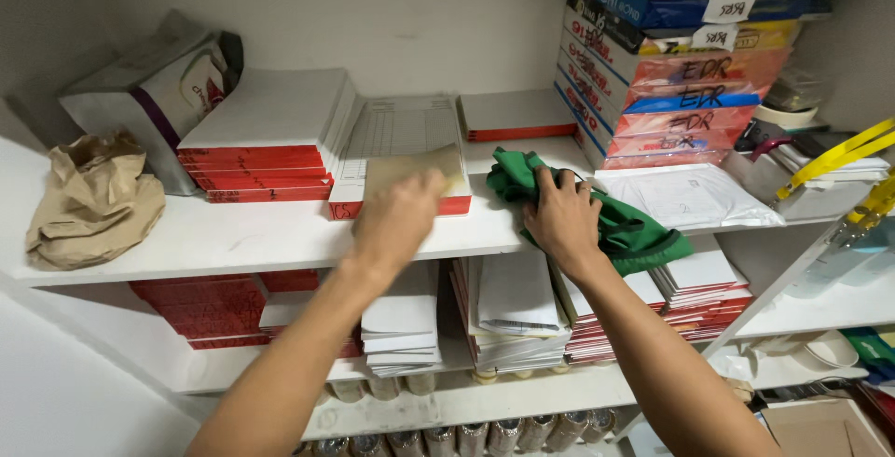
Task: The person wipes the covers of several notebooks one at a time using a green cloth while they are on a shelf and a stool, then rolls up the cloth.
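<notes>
Head view: right hand (562, 217) clenched on green cloth (615, 214) at the white shelf (233, 238) edge. Left hand (399, 219), blurred, grip indeterminate, rests over tan sheet (415, 170) atop a red-edged pad (401, 140). Risk: tugged cloth could drag the neighbouring plastic-wrapped packet (685, 198) off.

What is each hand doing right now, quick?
Left hand: blurred, on a tan sheet atop the red-edged pad; grip cannot be told.
Right hand: closed on the green cloth.

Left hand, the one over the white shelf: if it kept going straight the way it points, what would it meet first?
Most likely the tan sheet lying on the ruled form pad; the left hand is blurred and may already touch it. Beyond that comes the back wall. Depth is unclear.
</notes>
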